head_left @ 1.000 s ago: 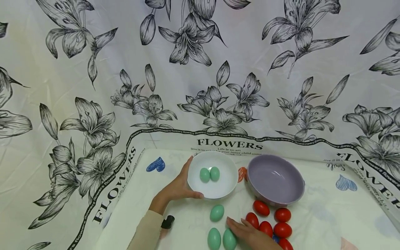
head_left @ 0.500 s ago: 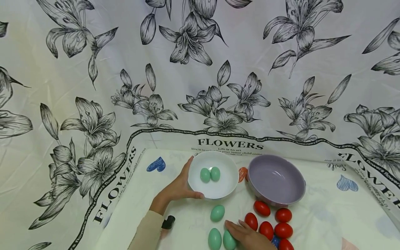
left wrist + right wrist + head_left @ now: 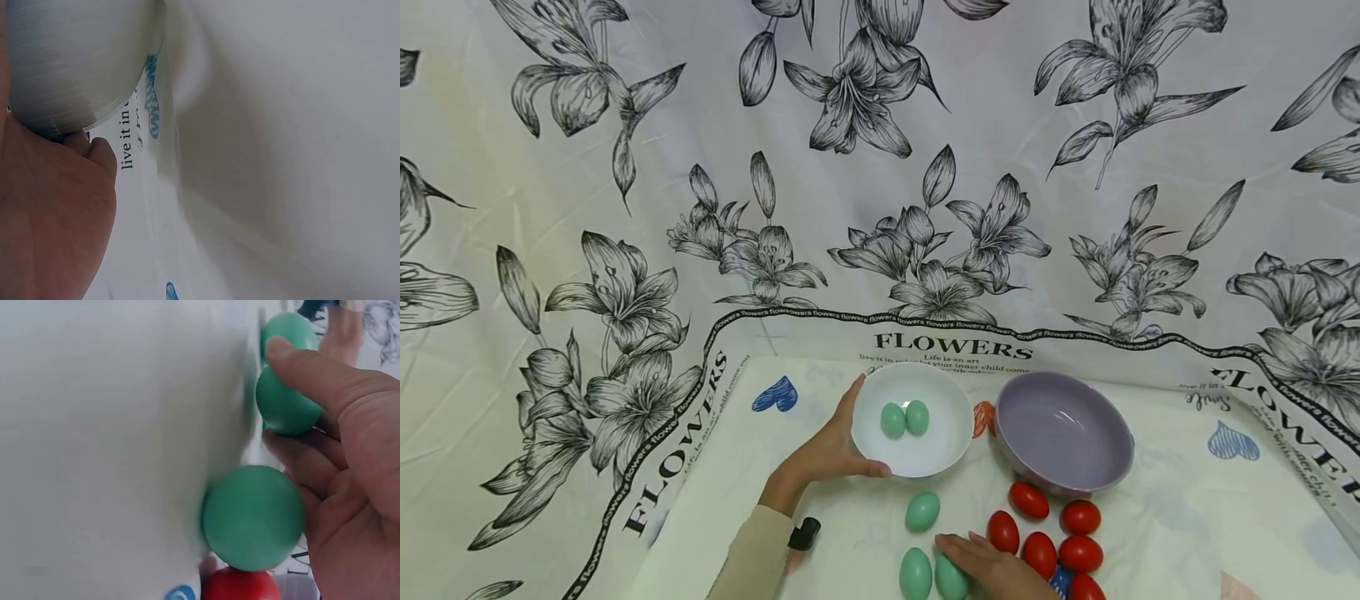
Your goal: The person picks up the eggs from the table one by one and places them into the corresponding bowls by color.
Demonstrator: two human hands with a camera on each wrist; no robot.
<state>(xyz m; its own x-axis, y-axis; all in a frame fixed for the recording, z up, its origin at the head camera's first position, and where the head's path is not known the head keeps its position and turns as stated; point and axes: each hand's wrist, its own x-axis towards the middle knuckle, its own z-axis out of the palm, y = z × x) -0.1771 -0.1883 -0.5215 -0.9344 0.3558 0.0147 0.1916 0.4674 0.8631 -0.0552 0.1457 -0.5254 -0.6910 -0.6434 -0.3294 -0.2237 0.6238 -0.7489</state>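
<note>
In the head view my left hand point(image 3: 823, 450) grips the white bowl point(image 3: 951, 454) at its left side, thumb along the front and fingers toward the back. Two green eggs point(image 3: 892, 420) lie inside it. The left wrist view shows that hand point(image 3: 56, 200) against the bowl's outer wall point(image 3: 75, 62). My right hand point(image 3: 1000, 571) is at a green egg point(image 3: 951, 577) on the cloth. Seen from the right wrist, thumb and fingers pinch that egg point(image 3: 284, 403). One green egg point(image 3: 290, 331) lies beyond it, another point(image 3: 253, 519) close by the palm.
A mauve bowl point(image 3: 1063, 433) stands right of the white one. Several red eggs point(image 3: 1039, 554) lie in front of it, beside my right hand. Two more green eggs lie on the cloth, one nearer the white bowl point(image 3: 922, 511) and one at front point(image 3: 915, 573).
My right hand has shifted slightly left and down over the green egg. The left hand and both bowls stay where they were.
</note>
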